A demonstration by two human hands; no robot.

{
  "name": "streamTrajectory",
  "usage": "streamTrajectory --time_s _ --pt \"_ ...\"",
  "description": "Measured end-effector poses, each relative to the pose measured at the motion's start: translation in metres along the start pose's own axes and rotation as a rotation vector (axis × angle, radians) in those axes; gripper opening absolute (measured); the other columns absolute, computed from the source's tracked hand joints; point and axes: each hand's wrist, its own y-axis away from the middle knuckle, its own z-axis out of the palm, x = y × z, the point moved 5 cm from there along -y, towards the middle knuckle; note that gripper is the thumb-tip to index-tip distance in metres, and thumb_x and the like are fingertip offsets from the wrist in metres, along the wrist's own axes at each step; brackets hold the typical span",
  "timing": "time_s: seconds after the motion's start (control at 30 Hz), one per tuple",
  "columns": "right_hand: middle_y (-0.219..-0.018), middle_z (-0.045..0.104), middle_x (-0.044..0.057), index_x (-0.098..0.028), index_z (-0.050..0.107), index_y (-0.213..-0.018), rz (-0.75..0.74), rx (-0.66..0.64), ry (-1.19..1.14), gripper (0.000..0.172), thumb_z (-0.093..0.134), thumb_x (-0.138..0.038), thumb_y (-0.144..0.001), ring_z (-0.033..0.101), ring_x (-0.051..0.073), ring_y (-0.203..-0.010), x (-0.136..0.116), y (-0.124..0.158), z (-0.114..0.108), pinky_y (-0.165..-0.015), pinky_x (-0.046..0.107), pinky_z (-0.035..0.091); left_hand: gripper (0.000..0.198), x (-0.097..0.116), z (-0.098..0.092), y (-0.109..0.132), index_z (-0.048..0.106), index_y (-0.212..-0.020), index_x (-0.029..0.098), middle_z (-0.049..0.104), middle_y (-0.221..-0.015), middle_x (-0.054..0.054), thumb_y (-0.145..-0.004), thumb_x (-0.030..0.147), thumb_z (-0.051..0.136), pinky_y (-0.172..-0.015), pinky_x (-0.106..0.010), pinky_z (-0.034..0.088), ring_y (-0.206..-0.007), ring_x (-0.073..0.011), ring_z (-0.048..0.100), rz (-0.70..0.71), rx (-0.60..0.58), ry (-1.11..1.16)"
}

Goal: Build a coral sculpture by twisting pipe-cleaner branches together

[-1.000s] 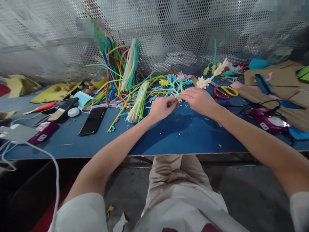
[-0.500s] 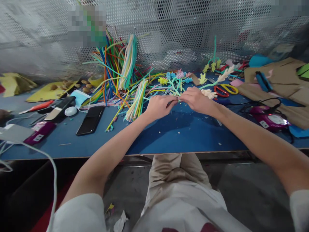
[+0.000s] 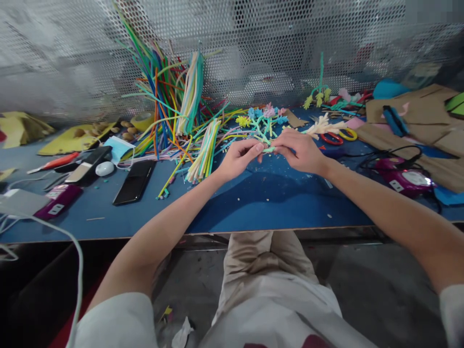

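Above the middle of the blue table, my left hand (image 3: 241, 157) and my right hand (image 3: 300, 150) almost meet, fingers closed. A short light-green pipe cleaner stem (image 3: 268, 150) shows between the fingertips, pinched from both sides. Just past the right hand is a cream, feathery pipe cleaner piece (image 3: 326, 124); whether it joins the held stem is hidden. Behind the hands sits a bunch of pipe cleaner flowers (image 3: 266, 121) in yellow, blue and pink on green stems.
Left of my hands lie a cream, yellow and green pipe cleaner bundle (image 3: 206, 152), loose pipe cleaners and a black phone (image 3: 134, 182). Scissors (image 3: 331, 138), a purple power strip (image 3: 402, 178) and brown cardboard (image 3: 416, 113) are on the right. A perforated metal screen (image 3: 253, 48) rises behind.
The cream feathery piece has swung lower and nearer my right hand, and a yellow leaf beside it no longer shows. More green stem appears between my fingertips.
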Motion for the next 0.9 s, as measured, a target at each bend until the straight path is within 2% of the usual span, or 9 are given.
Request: streamTrajectory --time_s 0.07,0.2,0.3,0.43,0.57,0.7,0.8,0.9 --pt "-0.082 0.073 0.003 -0.023 0.072 -0.106 0.003 0.018 -0.01 0.023 0.052 -0.033 -0.109 0.064 0.019 -0.081 -0.004 0.0 0.001 -0.077 0.036 0.05 0.044 0.002 0.0 0.001 0.069 -0.089 0.018 0.066 -0.071 -0.002 -0.111 0.048 0.046 -0.063 -0.028 0.043 -0.063 -0.0121 0.056 0.066 0.002 -0.118" --pt "-0.082 0.07 0.004 -0.023 0.07 -0.101 0.096 0.117 0.02 0.029 0.046 -0.037 -0.111 0.063 0.019 -0.078 -0.007 0.0 -0.001 -0.073 0.035 0.048 0.045 0.011 0.005 0.005 0.069 -0.106 0.016 0.072 -0.091 -0.009 -0.114 0.042 0.034 -0.074 -0.03 0.049 -0.083 -0.0168 0.067 0.234 -0.028 -0.44" --pt "-0.085 0.071 0.006 -0.023 0.069 -0.101 0.17 0.168 0.114 0.035 0.042 -0.042 -0.112 0.062 0.021 -0.08 -0.003 0.002 0.0 -0.076 0.037 0.047 0.044 0.016 0.015 0.008 0.069 -0.111 0.017 0.075 -0.096 -0.009 -0.114 0.038 0.031 -0.066 -0.029 0.045 -0.083 -0.0173 0.07 0.235 -0.064 -0.68" --pt "-0.088 0.071 0.009 -0.021 0.071 -0.099 0.156 0.04 0.324 0.037 0.04 -0.038 -0.112 0.058 0.025 -0.085 0.006 0.001 0.008 -0.081 0.041 0.043 0.036 0.025 0.023 0.011 0.071 -0.098 0.019 0.074 -0.085 -0.006 -0.112 0.033 0.041 -0.058 -0.031 0.037 -0.072 -0.0166 0.068 0.27 -0.049 -0.91" --pt "-0.085 0.07 0.01 -0.018 0.073 -0.096 0.09 -0.139 0.534 0.04 0.038 -0.03 -0.112 0.055 0.026 -0.089 0.011 -0.002 0.012 -0.082 0.041 0.039 0.032 0.029 0.016 0.007 0.073 -0.096 0.019 0.074 -0.083 -0.006 -0.11 0.031 0.046 -0.063 -0.033 0.041 -0.076 -0.0183 0.066 0.334 -0.05 -1.0" --pt "-0.086 0.071 0.009 -0.018 0.075 -0.1 -0.037 -0.255 0.536 0.036 0.042 -0.028 -0.111 0.055 0.025 -0.09 0.007 -0.002 0.01 -0.081 0.04 0.037 0.029 0.023 -0.003 -0.001 0.075 -0.108 0.022 0.076 -0.091 -0.006 -0.11 0.033 0.048 -0.076 -0.035 0.048 -0.085 -0.0194 0.066 0.279 -0.02 -0.982" --pt "-0.088 0.073 0.007 -0.02 0.075 -0.103 -0.092 -0.197 0.416 0.032 0.047 -0.032 -0.11 0.056 0.023 -0.087 0.002 -0.001 0.006 -0.08 0.039 0.039 0.031 0.014 -0.011 -0.004 0.075 -0.11 0.023 0.077 -0.092 -0.005 -0.111 0.035 0.046 -0.078 -0.034 0.049 -0.084 -0.0185 0.065 0.227 -0.004 -0.95" --pt "-0.089 0.073 0.006 -0.022 0.074 -0.104 -0.034 -0.022 0.31 0.031 0.046 -0.035 -0.11 0.058 0.023 -0.086 0.003 0.002 0.0 -0.081 0.04 0.042 0.033 0.009 -0.007 -0.002 0.076 -0.108 0.024 0.077 -0.088 -0.004 -0.111 0.037 0.046 -0.073 -0.032 0.047 -0.079 -0.0177 0.066 0.261 -0.054 -0.928"
